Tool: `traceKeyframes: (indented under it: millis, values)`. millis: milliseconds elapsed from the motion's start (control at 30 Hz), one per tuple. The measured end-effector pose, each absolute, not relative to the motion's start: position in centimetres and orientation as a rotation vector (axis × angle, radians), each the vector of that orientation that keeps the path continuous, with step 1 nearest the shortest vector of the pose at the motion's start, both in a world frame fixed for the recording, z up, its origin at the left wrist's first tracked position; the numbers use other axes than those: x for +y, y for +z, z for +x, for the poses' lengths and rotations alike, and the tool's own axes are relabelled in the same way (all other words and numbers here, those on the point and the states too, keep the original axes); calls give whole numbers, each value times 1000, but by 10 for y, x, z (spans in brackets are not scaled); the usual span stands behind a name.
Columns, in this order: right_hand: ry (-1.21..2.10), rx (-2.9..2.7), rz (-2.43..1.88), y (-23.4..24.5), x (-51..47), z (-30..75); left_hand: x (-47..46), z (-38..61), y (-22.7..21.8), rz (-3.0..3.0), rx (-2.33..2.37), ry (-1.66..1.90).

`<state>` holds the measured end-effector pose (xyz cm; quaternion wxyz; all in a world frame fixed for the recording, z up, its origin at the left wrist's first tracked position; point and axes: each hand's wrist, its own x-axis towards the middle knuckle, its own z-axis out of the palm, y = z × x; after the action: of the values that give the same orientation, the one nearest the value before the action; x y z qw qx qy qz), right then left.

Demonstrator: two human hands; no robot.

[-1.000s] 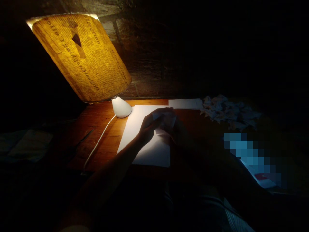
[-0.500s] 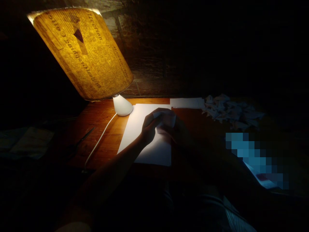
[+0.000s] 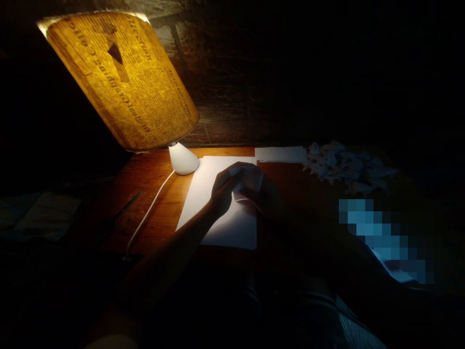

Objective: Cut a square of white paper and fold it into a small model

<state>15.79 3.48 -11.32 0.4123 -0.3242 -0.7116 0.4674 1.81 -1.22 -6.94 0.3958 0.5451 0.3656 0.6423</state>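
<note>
A small piece of white paper (image 3: 250,180) is held between my two hands, in shadow. My left hand (image 3: 223,189) grips its left side, with the fingers curved over the top edge. On the other side, my right hand (image 3: 268,191) holds it too, though darkness hides most of those fingers. Both hands are above a white sheet of paper (image 3: 214,232) lying flat on the wooden table. Whether the small piece is folded I cannot tell.
A lit lamp with a printed shade (image 3: 123,82) leans over the table's left side on a white base (image 3: 183,160). Its cord (image 3: 154,203) runs toward the front edge. White paper strips (image 3: 279,154) and a heap of folded paper pieces (image 3: 345,167) lie at the back right. Scissors (image 3: 127,203) lie left.
The small paper has tilted slightly between my hands, and its lower edge now catches the light. Otherwise both hands stay almost in place.
</note>
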Motion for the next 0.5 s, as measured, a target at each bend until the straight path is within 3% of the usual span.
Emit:
traceKeyframes:
  millis: [500]
  values:
    - [1192,-1858,-819,-115,39,157,-10,16,-72,1324,948,1602]
